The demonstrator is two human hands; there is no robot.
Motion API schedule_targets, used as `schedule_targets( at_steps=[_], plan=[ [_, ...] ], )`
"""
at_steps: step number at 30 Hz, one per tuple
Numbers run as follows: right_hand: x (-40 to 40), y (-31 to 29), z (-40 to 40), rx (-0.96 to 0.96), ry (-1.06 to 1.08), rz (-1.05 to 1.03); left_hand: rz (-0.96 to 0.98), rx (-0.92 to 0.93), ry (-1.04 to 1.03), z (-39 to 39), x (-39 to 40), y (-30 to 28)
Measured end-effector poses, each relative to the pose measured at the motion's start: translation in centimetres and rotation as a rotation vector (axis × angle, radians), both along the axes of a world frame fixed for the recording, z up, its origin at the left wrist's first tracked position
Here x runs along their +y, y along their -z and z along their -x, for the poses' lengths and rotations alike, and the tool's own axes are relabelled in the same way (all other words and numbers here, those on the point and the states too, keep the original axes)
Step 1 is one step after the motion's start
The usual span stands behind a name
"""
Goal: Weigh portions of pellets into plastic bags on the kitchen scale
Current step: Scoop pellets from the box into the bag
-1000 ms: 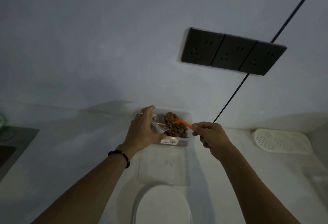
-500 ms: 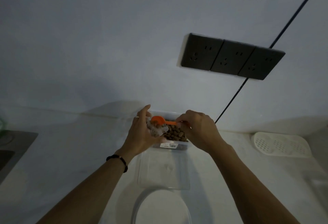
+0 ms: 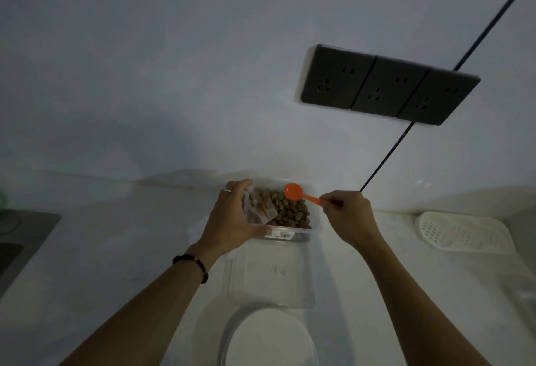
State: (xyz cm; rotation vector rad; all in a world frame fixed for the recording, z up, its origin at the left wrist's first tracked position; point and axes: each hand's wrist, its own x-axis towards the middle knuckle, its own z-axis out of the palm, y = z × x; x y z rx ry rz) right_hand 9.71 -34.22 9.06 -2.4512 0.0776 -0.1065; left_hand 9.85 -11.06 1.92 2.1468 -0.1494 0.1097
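Note:
A clear plastic container (image 3: 314, 222) of brown pellets (image 3: 293, 210) stands on the white counter against the wall. My left hand (image 3: 232, 222) holds a small clear plastic bag (image 3: 256, 209) with some pellets in it, at the container's left side. My right hand (image 3: 349, 216) pinches the handle of an orange spoon (image 3: 294, 192). The spoon's bowl looks empty and hovers over the container's back right part. The round white kitchen scale (image 3: 268, 339) lies at the bottom edge, close to me.
The container's clear lid (image 3: 271, 275) lies flat between container and scale. A white perforated tray (image 3: 464, 233) sits at the right. A dark sink (image 3: 17, 238) is at the left edge. Three black wall sockets (image 3: 385, 84) and a black cable (image 3: 406, 133) are above.
The spoon was over the bag's mouth half a second ago; my right hand has since drawn it back to the right, over the container. More pellets now show in the bag.

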Motion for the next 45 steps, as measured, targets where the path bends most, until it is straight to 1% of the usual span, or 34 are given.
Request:
schedule_targets(
  at_steps=[2,5,7,8,11,13,17,19,22,26,31,34,38,40,42,43,45],
  plan=[
    [0.2,1.1,-0.2,0.023,-0.023,0.152,0.006,0.006,0.008,0.1,0.0,0.0],
    [0.9,2.5,-0.6,0.028,-0.03,0.292,0.004,0.0,0.01,0.2,0.1,0.1],
    [1.4,3.1,-1.0,0.042,-0.045,0.315,0.017,0.002,-0.001,0.4,0.2,0.1],
    [1.7,3.3,-1.2,0.061,-0.062,0.293,0.025,-0.002,-0.01,0.5,0.3,0.1],
    [2.4,3.8,-1.6,0.159,-0.09,0.171,0.026,-0.032,-0.036,0.7,0.4,0.0],
    [2.4,3.9,-1.7,0.201,-0.041,0.058,0.037,-0.029,-0.047,1.0,0.4,-0.1],
    [1.3,4.4,-1.3,0.311,0.171,-0.319,0.048,-0.012,-0.053,1.3,0.4,-0.3],
    [1.0,4.4,-1.2,0.335,0.222,-0.491,0.042,-0.015,-0.055,1.3,0.3,-0.2],
    [0.9,4.1,-0.6,0.355,0.266,-0.685,0.025,-0.025,-0.072,1.3,0.1,-0.3],
    [0.5,3.9,0.2,0.384,0.289,-0.815,0.005,-0.047,-0.09,1.3,0.0,-0.5],
    [0.0,3.4,1.0,0.364,0.26,-0.871,-0.028,-0.048,-0.096,1.3,-0.1,-0.7],
    [-0.5,2.0,1.4,0.324,0.208,-0.855,-0.071,-0.067,-0.107,1.0,-0.3,-1.1],
    [-0.7,-0.6,1.7,0.277,0.121,-0.802,-0.049,-0.063,-0.1,0.6,-1.0,-1.7],
    [-0.5,-1.8,1.9,0.257,0.06,-0.742,-0.029,-0.065,-0.101,0.5,-1.3,-1.9],
    [0.1,-2.5,2.0,0.233,-0.01,-0.623,-0.002,-0.071,-0.097,0.5,-1.5,-2.1],
    [0.5,-2.8,2.0,0.199,-0.05,-0.509,0.02,-0.068,-0.091,0.5,-1.6,-2.2],
    [1.5,-3.3,2.1,0.099,-0.158,-0.214,0.058,-0.057,-0.078,0.7,-1.8,-2.3]
  ],
)
